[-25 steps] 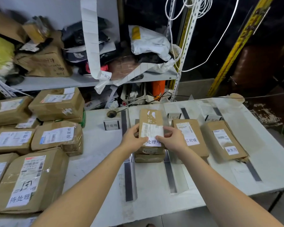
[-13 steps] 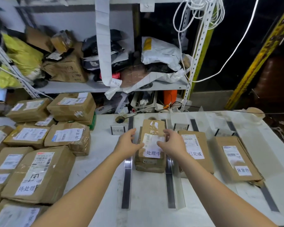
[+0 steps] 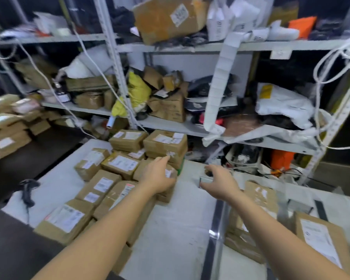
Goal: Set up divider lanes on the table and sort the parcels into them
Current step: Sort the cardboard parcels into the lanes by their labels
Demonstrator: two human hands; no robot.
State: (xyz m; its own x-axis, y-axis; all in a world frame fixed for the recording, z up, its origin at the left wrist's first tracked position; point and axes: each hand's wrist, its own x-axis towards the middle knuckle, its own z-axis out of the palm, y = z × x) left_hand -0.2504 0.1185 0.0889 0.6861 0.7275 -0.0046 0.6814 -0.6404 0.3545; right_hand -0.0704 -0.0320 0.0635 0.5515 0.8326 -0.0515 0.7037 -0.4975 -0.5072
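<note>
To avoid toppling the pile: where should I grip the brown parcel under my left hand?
Probably by its right edge and top, coming from the right: that side of the parcel faces bare table, while other parcels crowd its left and back. The left hand rests on top.

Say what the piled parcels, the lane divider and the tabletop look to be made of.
Piled parcels: brown cardboard, matte, with shiny tape and white paper labels.
Lane divider: probably a clear plastic sheet on a dark strip. It shows a bright glint and the table shows through it, though it is blurred.
Tabletop: white, matte, scuffed. It could be laminate or painted board; I cannot tell which.
</note>
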